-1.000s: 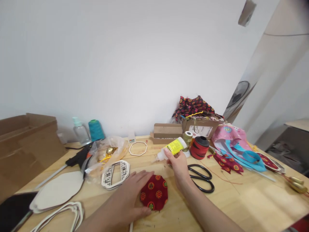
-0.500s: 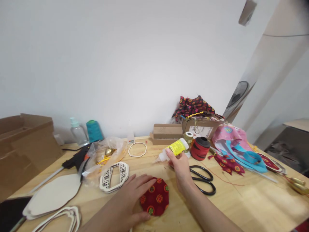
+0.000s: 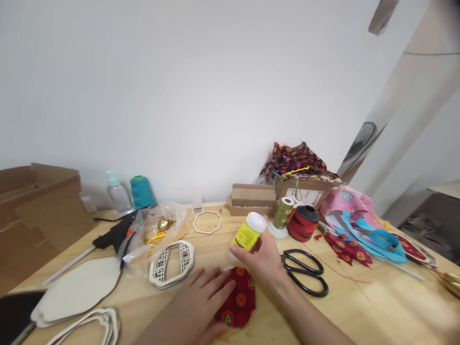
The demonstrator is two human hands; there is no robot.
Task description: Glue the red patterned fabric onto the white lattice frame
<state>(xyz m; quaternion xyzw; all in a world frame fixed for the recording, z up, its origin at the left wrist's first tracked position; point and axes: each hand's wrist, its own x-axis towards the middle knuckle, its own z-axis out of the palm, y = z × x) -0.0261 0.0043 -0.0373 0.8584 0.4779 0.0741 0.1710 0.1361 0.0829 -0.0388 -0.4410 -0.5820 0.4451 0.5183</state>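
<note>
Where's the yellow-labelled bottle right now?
Just right of centre in the head view, the yellow-labelled bottle is in the right hand, appearing just above the red patterned cloth partly covered by the left hand.

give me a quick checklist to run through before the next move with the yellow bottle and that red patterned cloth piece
1. Bottle held: ok, the right hand grips the yellow-labelled bottle, white end up.
2. Cloth steadied: ok, the left hand rests on the left part of the red patterned piece.
3. Piece lying flat: ok where it shows; the left hand covers some of it.
4. Bottle's lower tip touching the cloth: cannot tell, the tip does not show clearly.
5. Scissors off the cloth: cannot tell fully; the black scissors' handles lie apart from it, but the blades are hidden.
</note>
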